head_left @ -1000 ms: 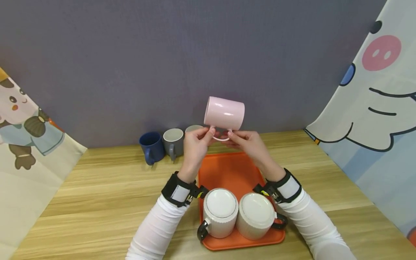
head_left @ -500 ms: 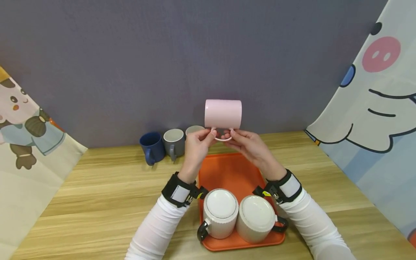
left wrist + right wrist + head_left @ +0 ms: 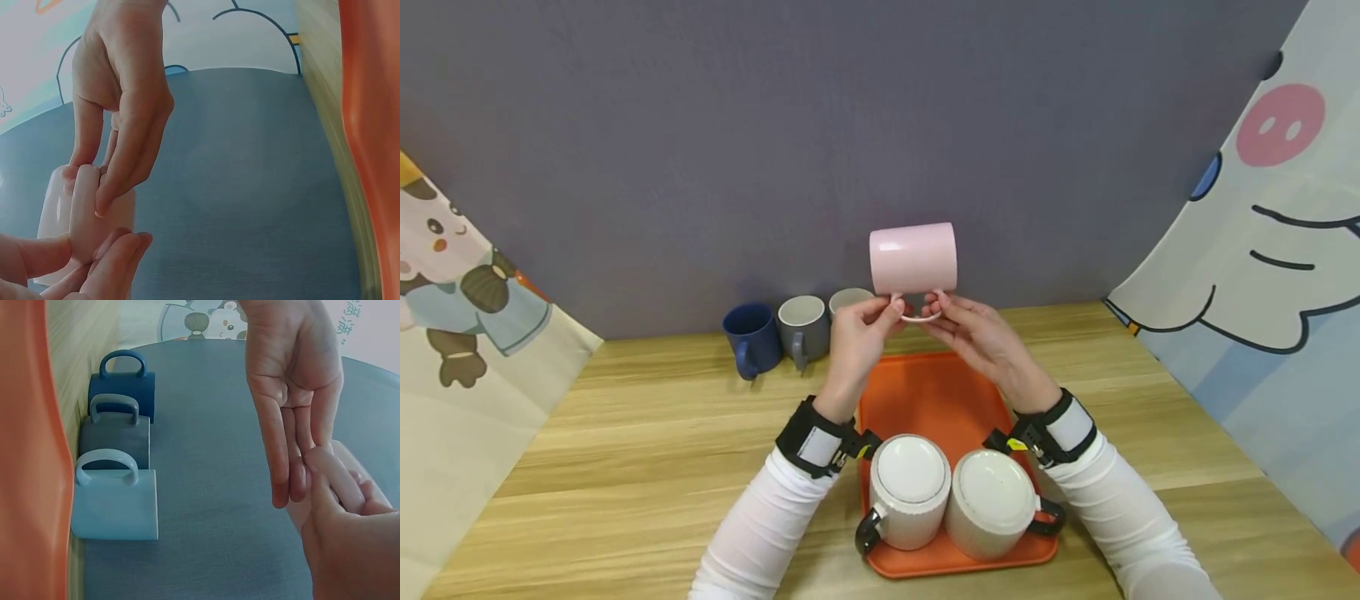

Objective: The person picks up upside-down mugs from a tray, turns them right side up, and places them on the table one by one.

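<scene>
Gray cloth wall (image 3: 880,125) at the back, wood-grain table (image 3: 647,450) in front of it, cartoon-print sheets on both sides — left one (image 3: 475,275), right one (image 3: 1262,258). From where I stand: pink mug (image 3: 913,258) is up off the table, lying on its side in the air in front of the cloth, its right end tipped a bit higher. Its handle (image 3: 83,215) faces down toward the person.

Left hand (image 3: 855,342) pinches the left end of that handle, thumb against fingers. Right hand (image 3: 1000,350) pinches the right end the same way, so both are on the one handle. White sleeves, a black strap on each wrist.

Orange tray (image 3: 928,383) sits below, between the forearms. Two mugs upside down at its near end, side by side: left white mug (image 3: 911,479), right white mug (image 3: 992,500), black handles pointing outward.

Back row near the wall, left of the tray: navy mug (image 3: 751,333), gray mug (image 3: 803,325), pale blue mug (image 3: 115,506) — that last one partly behind the left hand in the head view.
</scene>
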A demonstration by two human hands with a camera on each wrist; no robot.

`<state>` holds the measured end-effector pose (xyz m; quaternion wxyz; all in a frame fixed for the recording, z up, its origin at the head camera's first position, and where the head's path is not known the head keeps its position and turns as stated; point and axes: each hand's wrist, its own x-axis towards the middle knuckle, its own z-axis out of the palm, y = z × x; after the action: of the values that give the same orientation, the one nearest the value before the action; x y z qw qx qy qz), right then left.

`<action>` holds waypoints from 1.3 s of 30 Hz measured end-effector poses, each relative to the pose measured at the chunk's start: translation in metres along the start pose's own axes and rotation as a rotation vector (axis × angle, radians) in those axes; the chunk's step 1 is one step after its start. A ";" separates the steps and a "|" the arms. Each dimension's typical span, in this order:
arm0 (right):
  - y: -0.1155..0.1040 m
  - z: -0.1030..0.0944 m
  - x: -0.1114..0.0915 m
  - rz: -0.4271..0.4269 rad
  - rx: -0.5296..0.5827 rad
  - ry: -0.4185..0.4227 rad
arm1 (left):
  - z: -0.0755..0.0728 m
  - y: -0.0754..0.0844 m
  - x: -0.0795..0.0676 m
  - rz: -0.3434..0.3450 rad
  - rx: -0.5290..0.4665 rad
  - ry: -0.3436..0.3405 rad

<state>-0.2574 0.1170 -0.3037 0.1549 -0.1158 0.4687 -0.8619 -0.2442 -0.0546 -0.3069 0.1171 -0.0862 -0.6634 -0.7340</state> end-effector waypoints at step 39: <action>-0.005 -0.004 0.007 -0.188 -0.027 0.088 | -0.048 -0.013 -0.012 0.286 0.673 0.071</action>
<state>-0.2655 0.1196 -0.3014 0.0512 -0.1235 0.4736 -0.8705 -0.2350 -0.1009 -0.3274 0.2633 -0.1093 -0.8446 -0.4532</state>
